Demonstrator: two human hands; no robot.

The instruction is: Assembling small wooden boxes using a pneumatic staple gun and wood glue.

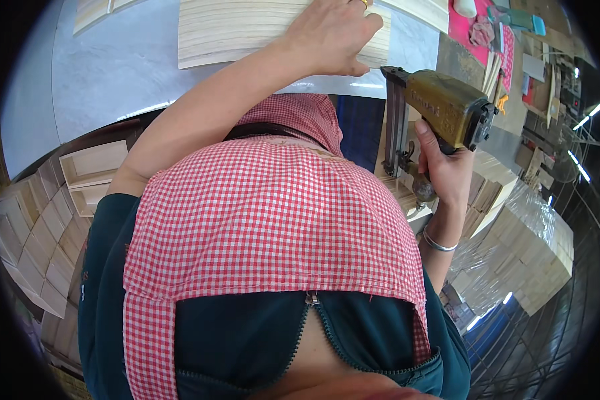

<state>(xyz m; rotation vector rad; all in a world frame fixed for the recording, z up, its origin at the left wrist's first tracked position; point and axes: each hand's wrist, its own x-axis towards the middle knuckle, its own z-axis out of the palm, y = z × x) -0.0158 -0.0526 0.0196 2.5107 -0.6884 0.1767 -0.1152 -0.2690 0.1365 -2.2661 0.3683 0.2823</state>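
My right hand [447,170] is closed round the handle of a brass-coloured pneumatic nail gun [447,100], its thumb up along the grip. The gun's dark nose points left, close to the table's near edge, and its magazine hangs down toward me. Across the front of my body reaches my left arm, and my left hand [330,37] rests at the right part of a pale wooden panel [230,33]. Thumb and fingers there are apart, with a gold ring on one; the top of the hand is cut off by the picture's edge.
The panel lies on a grey-white worktable [120,73], with more wooden pieces [90,13] along its far side. Wooden boxes [97,165] are stacked at lower left. Film-wrapped wooden stacks [513,240] stand at right. Beyond the table's right end is a pink cloth [470,33] with small items.
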